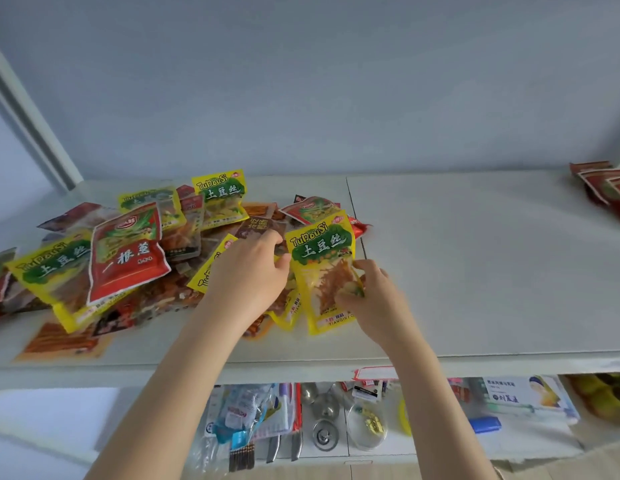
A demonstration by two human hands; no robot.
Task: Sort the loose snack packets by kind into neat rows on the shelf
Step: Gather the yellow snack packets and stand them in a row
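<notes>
A loose pile of snack packets (135, 258) covers the left half of the white shelf (474, 271): yellow-green ones, red ones and brown ones lie mixed and overlapping. My right hand (367, 292) pinches the right edge of a yellow-green packet (324, 268) at the pile's right end. My left hand (249, 275) rests over the packets just left of it, fingers curled, thumb touching that packet's left edge. Whether the left hand holds anything is hidden.
A row of red packets (606, 188) stands at the shelf's far right end. A seam (353, 209) divides the shelf top. The lower shelf (336, 420) holds hardware, utensils and boxes. A white post (31, 129) rises at the left.
</notes>
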